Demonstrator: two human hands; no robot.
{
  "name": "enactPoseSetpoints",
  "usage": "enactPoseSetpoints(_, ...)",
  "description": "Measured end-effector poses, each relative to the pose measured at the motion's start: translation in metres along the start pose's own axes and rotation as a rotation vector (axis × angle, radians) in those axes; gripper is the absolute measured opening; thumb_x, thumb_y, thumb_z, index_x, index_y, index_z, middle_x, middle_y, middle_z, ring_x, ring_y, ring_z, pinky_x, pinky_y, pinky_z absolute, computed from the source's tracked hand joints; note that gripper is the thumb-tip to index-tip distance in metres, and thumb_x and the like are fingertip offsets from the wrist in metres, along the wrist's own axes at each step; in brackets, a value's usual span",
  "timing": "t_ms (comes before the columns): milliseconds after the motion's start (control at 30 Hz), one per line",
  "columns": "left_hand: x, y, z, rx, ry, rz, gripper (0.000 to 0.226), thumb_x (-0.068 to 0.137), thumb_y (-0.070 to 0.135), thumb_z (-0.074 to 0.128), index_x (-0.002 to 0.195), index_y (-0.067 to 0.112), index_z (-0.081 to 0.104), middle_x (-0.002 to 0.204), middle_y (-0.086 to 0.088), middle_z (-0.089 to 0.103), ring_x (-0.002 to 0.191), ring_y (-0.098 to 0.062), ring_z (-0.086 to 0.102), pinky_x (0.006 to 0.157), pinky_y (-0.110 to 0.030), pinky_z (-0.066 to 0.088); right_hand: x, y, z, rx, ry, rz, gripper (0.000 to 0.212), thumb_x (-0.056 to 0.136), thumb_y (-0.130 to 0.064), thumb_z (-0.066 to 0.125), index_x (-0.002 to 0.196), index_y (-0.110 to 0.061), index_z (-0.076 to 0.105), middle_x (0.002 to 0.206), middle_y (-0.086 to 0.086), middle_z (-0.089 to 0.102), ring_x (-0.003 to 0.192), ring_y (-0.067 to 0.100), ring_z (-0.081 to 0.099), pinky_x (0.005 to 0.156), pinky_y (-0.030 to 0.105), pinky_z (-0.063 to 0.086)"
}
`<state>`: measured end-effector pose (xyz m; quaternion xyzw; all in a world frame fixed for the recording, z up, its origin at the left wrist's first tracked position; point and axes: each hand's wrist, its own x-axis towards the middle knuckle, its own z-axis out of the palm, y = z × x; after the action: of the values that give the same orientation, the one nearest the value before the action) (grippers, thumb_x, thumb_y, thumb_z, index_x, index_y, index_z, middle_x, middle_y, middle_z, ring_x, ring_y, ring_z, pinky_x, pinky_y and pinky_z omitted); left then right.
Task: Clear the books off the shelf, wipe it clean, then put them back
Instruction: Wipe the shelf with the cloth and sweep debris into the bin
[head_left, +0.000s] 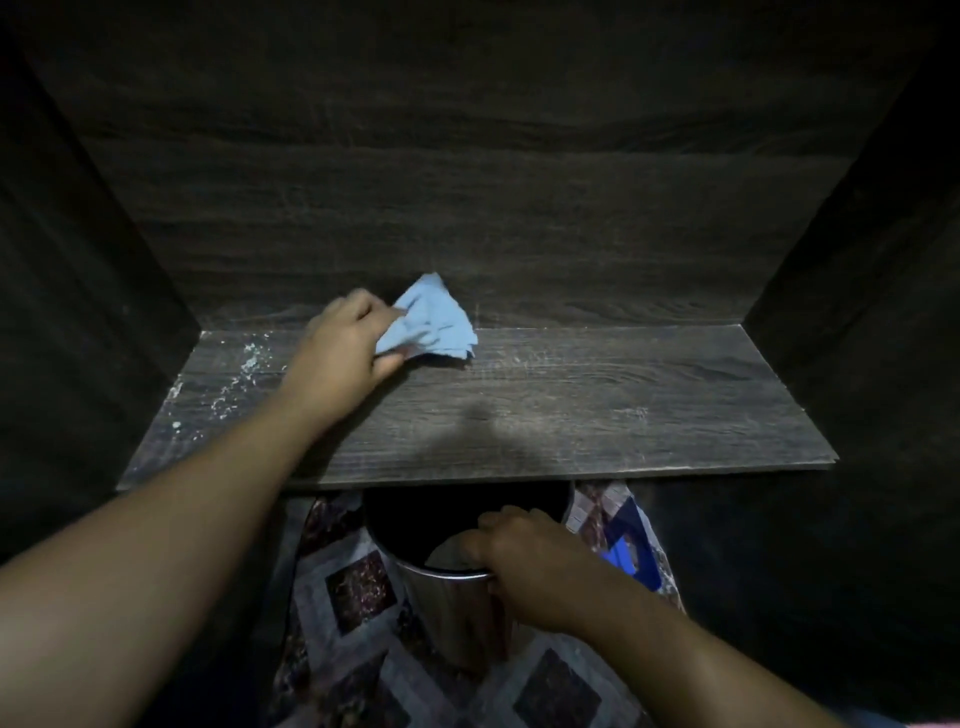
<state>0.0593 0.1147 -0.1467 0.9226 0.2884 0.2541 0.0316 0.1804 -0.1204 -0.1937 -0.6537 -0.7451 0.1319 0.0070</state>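
A dark wood-grain shelf board (597, 405) lies before me inside a dark cabinet, with no books on it. My left hand (340, 353) grips a crumpled light blue cloth (431, 325) and holds it against the board near the back wall, left of centre. White dust specks (244, 369) lie on the board's left part. Below the shelf's front edge, my right hand (524, 561) grips the rim of a shiny metal bin (447, 613).
The cabinet's dark back wall (493, 208) and side walls (78, 286) close in the shelf. A patterned tiled floor (358, 587) lies under the bin. Something blue (623, 551) shows on the floor at the right of the bin.
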Motion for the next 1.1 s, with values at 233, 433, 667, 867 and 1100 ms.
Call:
enactPoseSetpoints(233,0.023,-0.025,0.024,0.294,-0.005,0.159,0.039,0.075,0.017,0.076,0.112,0.009,0.065,0.105,-0.018,0.06,0.083,-0.037,0.055,0.065,-0.043,0.042,0.009,0.004,0.003,0.029,0.001,-0.005,0.038,0.088,-0.009,0.047,0.123,-0.02,0.057,0.12,0.009,0.055,0.11,0.031,0.049,0.087,0.037,0.035)
enactPoseSetpoints(433,0.03,-0.024,0.03,0.151,-0.207,-0.097,0.035,0.086,0.027,0.065,0.119,0.014,0.063,0.111,-0.012,0.06,0.098,-0.034,0.056,0.08,-0.04,0.046,0.008,0.009,0.01,0.042,-0.017,0.006,0.031,0.089,-0.013,0.049,0.118,-0.019,0.057,0.115,0.008,0.056,0.11,0.03,0.05,0.085,0.036,0.036)
enactPoseSetpoints(667,-0.008,0.009,0.015,-0.087,-0.235,-0.111,0.027,0.087,0.024,0.065,0.112,0.013,0.066,0.104,-0.012,0.062,0.095,-0.034,0.059,0.072,-0.031,0.038,-0.004,0.005,0.011,0.044,-0.032,-0.021,0.04,0.091,-0.013,0.048,0.129,-0.023,0.054,0.12,0.007,0.056,0.11,0.028,0.05,0.09,0.036,0.036)
enactPoseSetpoints(867,-0.05,0.048,0.003,-0.124,-0.306,-0.134,0.045,0.074,0.043,0.047,0.104,0.016,0.067,0.1,-0.006,0.062,0.092,-0.031,0.062,0.075,-0.032,0.044,-0.022,-0.004,0.007,0.037,-0.039,-0.052,0.038,0.088,-0.01,0.05,0.124,-0.022,0.057,0.113,0.008,0.057,0.107,0.032,0.051,0.087,0.036,0.037)
enactPoseSetpoints(1100,-0.069,0.07,-0.016,-0.203,-0.609,0.016,0.034,0.072,0.045,0.047,0.083,0.017,0.064,0.086,-0.004,0.067,0.082,-0.023,0.064,0.069,-0.03,0.046,-0.036,-0.007,0.004,0.015,-0.082,-0.056,0.031,0.088,-0.012,0.051,0.118,-0.019,0.058,0.11,0.008,0.057,0.107,0.03,0.051,0.087,0.036,0.039)
